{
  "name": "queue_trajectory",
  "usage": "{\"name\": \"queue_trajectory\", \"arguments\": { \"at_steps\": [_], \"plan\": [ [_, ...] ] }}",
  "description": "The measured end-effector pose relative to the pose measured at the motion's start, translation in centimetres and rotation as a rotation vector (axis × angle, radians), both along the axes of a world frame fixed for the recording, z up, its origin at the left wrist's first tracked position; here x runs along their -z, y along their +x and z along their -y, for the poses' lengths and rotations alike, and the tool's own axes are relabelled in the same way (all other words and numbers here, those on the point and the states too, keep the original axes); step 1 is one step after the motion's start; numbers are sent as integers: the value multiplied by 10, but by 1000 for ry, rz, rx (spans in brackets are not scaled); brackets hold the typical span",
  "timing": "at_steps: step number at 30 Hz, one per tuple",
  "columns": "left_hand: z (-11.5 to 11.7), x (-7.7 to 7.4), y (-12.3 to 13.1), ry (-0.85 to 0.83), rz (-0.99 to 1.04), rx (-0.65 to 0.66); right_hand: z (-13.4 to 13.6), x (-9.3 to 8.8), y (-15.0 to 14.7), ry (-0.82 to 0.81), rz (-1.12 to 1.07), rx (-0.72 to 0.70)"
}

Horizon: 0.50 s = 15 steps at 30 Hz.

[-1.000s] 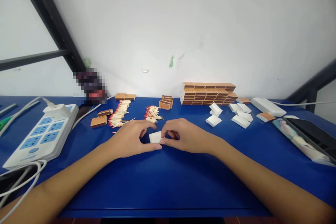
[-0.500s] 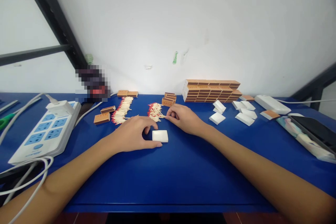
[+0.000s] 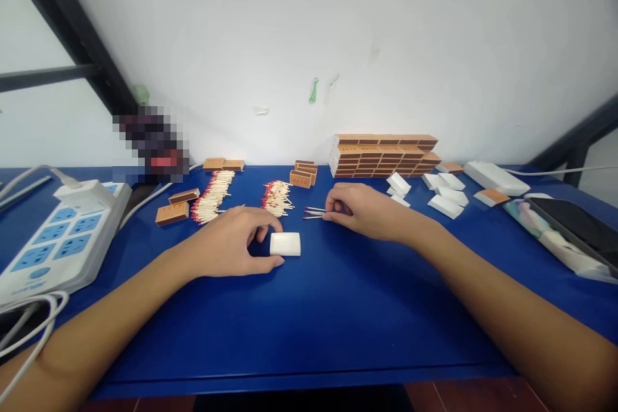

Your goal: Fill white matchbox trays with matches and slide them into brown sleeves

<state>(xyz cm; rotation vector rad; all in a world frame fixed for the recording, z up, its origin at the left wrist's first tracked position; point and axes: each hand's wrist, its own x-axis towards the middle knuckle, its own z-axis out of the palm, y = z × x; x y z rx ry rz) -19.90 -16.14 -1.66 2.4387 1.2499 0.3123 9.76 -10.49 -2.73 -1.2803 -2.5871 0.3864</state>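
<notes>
A small white matchbox tray (image 3: 285, 244) lies on the blue table, its hollow side up. My left hand (image 3: 236, 241) curls loosely about its left end, index finger at the far edge and thumb at the near edge. To the right, my right hand (image 3: 355, 209) pinches a few red-tipped matches (image 3: 313, 213) just above the tabletop, their heads pointing left. Behind the tray is a loose pile of matches (image 3: 277, 197). A longer row of matches (image 3: 212, 198) runs behind my left hand, which partly covers its near end.
Stacked matchboxes (image 3: 383, 158) stand against the wall. Box sleeves (image 3: 303, 175) sit behind the pile, others (image 3: 172, 213) at left. Several white trays (image 3: 445, 206) lie at right, near a white charger (image 3: 496, 178) and a phone (image 3: 570, 225). A power strip (image 3: 96, 241) occupies the left.
My right hand has drawn back rightward from the match pile, with a few matches between its fingers. My left hand has stayed at the tray. The whole view has shifted slightly.
</notes>
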Motion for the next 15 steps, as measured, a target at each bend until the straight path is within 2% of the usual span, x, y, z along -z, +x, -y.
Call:
{"name": "queue_trajectory", "arguments": {
  "at_steps": [5,11,15],
  "plan": [
    [-1,-1,1,-2,-10,9,1,4,-1,-63,-10,-22],
    [-1,-1,2,6,3,14,1,7,-2,-3,-73,-30],
    [-1,-1,3,20,4,24,0,11,-4,-20,-116,-70]
  ]
}}
